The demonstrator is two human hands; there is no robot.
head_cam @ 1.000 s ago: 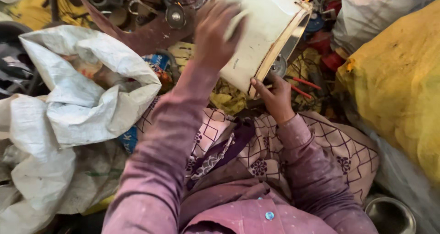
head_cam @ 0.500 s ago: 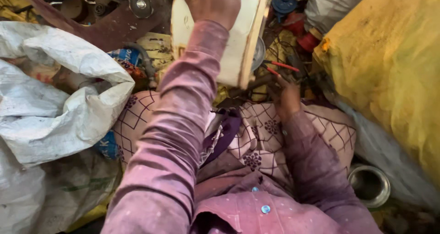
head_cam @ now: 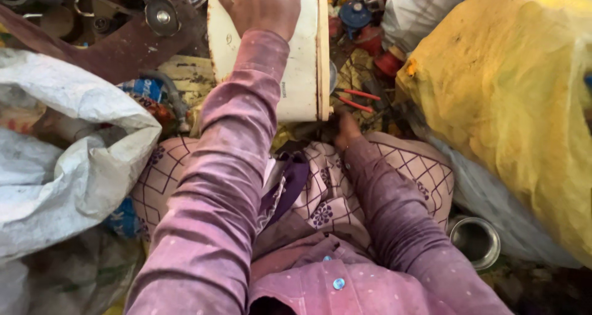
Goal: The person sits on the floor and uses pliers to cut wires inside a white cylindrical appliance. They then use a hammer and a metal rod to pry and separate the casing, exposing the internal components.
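From my seat at the feed, the work in hand looks like steadying a flat, cream-white casing that stands on edge at twelve o'clock, just beyond the person's patterned lap. The left hand lies flat on its broad face near the top, fingers spread and pressing rather than gripping. The right hand is tucked at the casing's lower corner at about one o'clock. It is in shadow and half hidden, so I cannot tell whether it is closed on the corner or only propping it. I judge this to be the hold-and-position step. Any further move calls for a proper grip at that lower corner first, since the flat palm alone would let the casing slide or tip. Room is tight. A bulging yellow sack walls off everything from one to four o'clock, and a crumpled white sack fills eight to ten. A rusty metal plate sits at eleven, touching or nearly touching the casing's left edge. Red-handled tools and small blue and red parts crowd its right edge. A steel cup stands at four o'clock beside the knee. The freest path I see is straight back toward the lap.
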